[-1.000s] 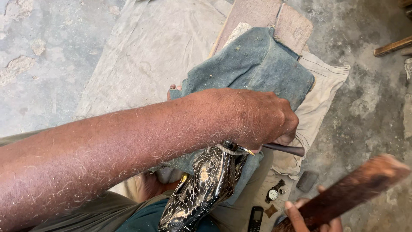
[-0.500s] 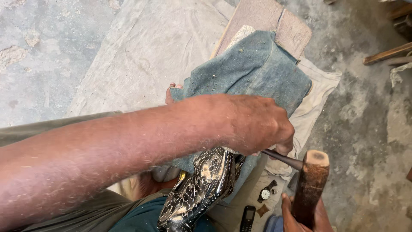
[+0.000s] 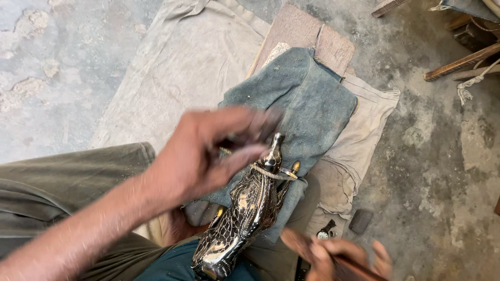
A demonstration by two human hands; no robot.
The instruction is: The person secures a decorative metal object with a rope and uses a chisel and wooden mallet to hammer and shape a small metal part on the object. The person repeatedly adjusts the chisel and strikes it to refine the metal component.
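Left hand: the left hand [image 3: 208, 151] hangs blurred over the blue-grey cloth, fingers loosely curled and partly spread; something small and dark may sit between thumb and fingertips, but the blur leaves it uncertain whether it grips anything.

Right hand: the right hand [image 3: 333, 255], low at the frame's bottom edge, is wrapped round the dark reddish-brown wooden handle [image 3: 354, 270], fingers clamped on it; the head end of that tool is out of view.

Workpiece: the shiny silver-coloured metal figure with a scale-like engraved pattern [image 3: 245, 213] lies lengthwise on the person's lap, its narrow neck end [image 3: 275, 148] pointing away and resting on the cloth, a thin cord tied round that neck.

Support: the folded blue-grey cloth pad [image 3: 307, 99] lies under the figure, on a pale canvas sheet [image 3: 177, 67] and a pinkish stone slab [image 3: 307, 31].

Step in hand, as a judgement: a pause between strikes on the figure's surface, the left hand just beside the neck, not pressing on it.

Next move calls for: the left hand steady on the spot to be worked and the figure held firm on the pad.

Around: a small wristwatch [image 3: 325, 234] and a dark flat stone [image 3: 360, 220] lie on the floor near the right hand; wooden sticks [image 3: 458, 62] lie well apart.
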